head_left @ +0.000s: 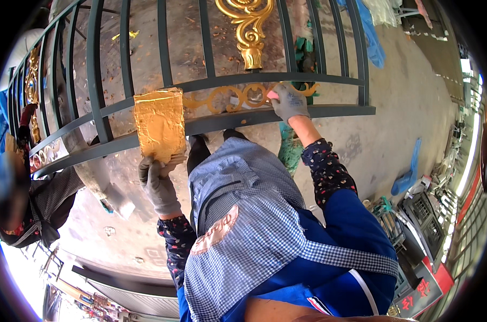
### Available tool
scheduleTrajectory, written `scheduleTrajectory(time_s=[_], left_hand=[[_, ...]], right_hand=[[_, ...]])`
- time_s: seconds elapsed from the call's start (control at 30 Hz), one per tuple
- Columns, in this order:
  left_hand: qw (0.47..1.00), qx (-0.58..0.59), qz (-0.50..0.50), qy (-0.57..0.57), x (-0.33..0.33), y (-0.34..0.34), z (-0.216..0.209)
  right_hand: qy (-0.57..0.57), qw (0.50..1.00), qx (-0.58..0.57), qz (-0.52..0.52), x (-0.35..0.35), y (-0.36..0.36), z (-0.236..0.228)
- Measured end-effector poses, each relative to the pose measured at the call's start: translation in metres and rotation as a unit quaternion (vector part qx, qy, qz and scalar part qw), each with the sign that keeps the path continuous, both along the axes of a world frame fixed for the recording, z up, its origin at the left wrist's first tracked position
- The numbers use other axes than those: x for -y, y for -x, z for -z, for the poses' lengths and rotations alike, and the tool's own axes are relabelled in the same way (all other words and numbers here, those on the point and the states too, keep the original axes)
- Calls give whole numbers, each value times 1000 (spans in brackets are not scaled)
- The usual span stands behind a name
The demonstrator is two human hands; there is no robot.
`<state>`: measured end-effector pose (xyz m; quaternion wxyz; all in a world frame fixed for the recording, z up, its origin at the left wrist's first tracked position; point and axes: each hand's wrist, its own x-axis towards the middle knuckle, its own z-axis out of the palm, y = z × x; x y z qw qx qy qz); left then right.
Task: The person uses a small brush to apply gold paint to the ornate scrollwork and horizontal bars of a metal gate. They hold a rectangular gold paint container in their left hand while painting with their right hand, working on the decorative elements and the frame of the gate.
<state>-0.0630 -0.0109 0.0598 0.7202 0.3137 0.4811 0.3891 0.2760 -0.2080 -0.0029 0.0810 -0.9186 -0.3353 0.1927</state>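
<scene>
The left hand [160, 188], in a grey glove, held the gold plate [160, 126] at its lower edge. The grip was a pinch, with the thumb and fingers closed on that edge. The plate was located left of centre in the upper half of the frame, its face turned to the camera and its surface wrinkled and glossy. In this view the plate overlapped both rails of the dark grey railing [93, 59]; contact between plate and rails could not be determined.

The right hand [293, 104], also gloved in grey, was positioned above and right of centre. Its thumb and fingers were pressed together on a small pink pad [273, 95]. The pad was at the right part of the gold scroll [194, 102], which ran between the upper rail [329, 78] and the lower rail [340, 111].

A gold ornament [251, 32] stood above the upper rail at top centre. A green cloth [290, 150] lay on the floor [356, 166] below the right hand. A blue scoop [409, 172] lay at the right of the frame. A co-worker [61, 196] occupied the left edge, beside the railing.
</scene>
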Motion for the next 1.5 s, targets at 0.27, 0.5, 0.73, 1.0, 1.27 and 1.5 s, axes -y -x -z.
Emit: scheduleTrajectory(time_s=[0.27,0.5,0.73,1.0,1.27,1.5], left_hand=[[1000,6,-5,0,8,3,4],[1000,-14,23,13,25,-6,9],[995,14,82,46,43,-18,35],[992,2,121,45,51,-24,35],[993,-32,111,11,50,-28,31],[999,22,31,37,33,-9,27]], right_hand=[[-23,997,11,-71,-16,0,5],[-181,980,-40,-69,-20,14,-50],[-322,926,-93,-177,-79,87,-117],[-243,947,-49,-203,-88,104,-109],[-201,958,-44,-199,-55,101,-112],[-204,976,-62,53,7,15,-59]])
